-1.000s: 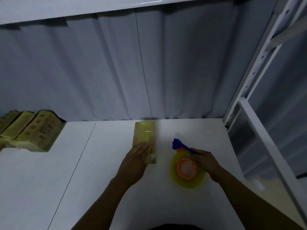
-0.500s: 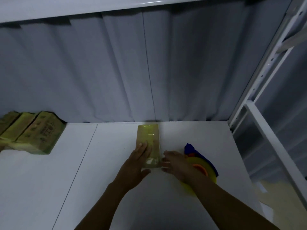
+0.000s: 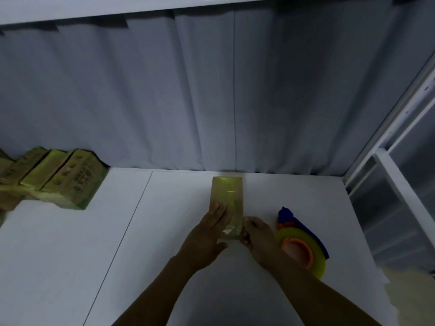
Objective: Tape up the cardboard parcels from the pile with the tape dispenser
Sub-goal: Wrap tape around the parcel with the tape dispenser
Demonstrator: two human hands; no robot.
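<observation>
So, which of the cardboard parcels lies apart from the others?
The central parcel under the left hand; the others lie together in the pile at the left.

1. A grey pleated curtain (image 3: pixel 211 90) is hanging across the far side, reaching down to the table's far edge.
2. A white table top (image 3: pixel 58 255) is stretching near to far, a thin seam (image 3: pixel 122 231) running through its left part.
3. A white panel (image 3: pixel 94 5) is spanning overhead.
4. A white metal frame (image 3: pixel 400 118) is rising on the right.
5. Beige floor (image 3: pixel 409 292) is showing near right; dim light is lying over everything.
</observation>
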